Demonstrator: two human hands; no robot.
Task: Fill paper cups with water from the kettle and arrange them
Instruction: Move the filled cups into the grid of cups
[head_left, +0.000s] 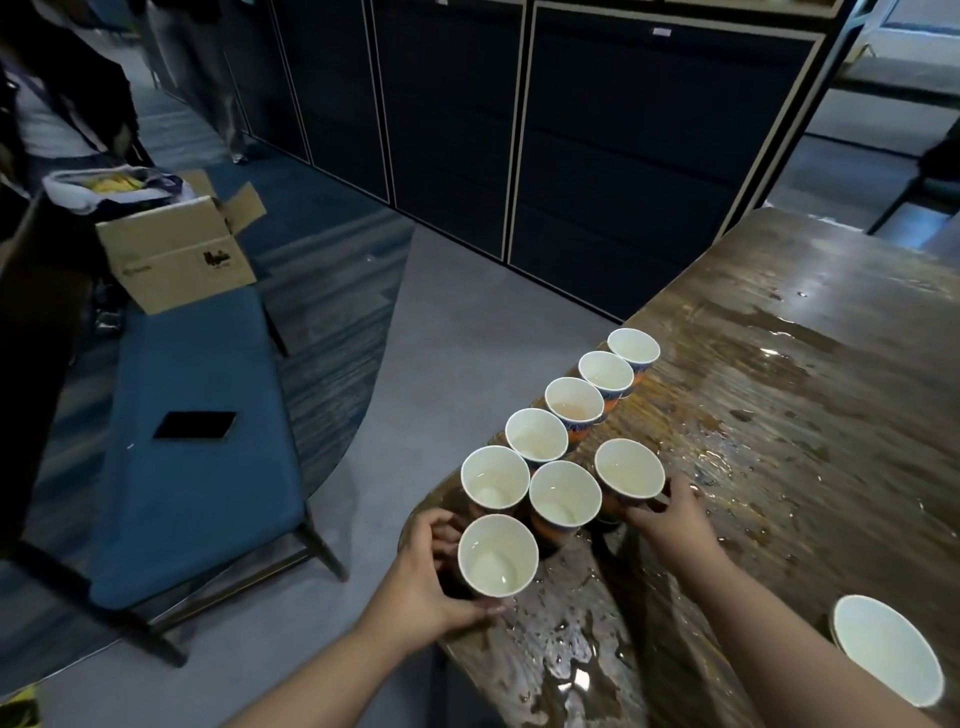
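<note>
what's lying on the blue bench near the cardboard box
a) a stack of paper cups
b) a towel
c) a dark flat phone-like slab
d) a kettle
c, a dark flat slab like a phone lies on the blue bench, nearer the camera than the cardboard box; no kettle is in view.

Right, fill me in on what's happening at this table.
A person is arranging paper cups of water near the edge of a wet wooden table. The left hand grips the nearest cup, and the right hand holds another cup at the right of the group. Six more cups stand with them, five in a diagonal row. One cup sits apart at the lower right. No kettle is in view.
</note>
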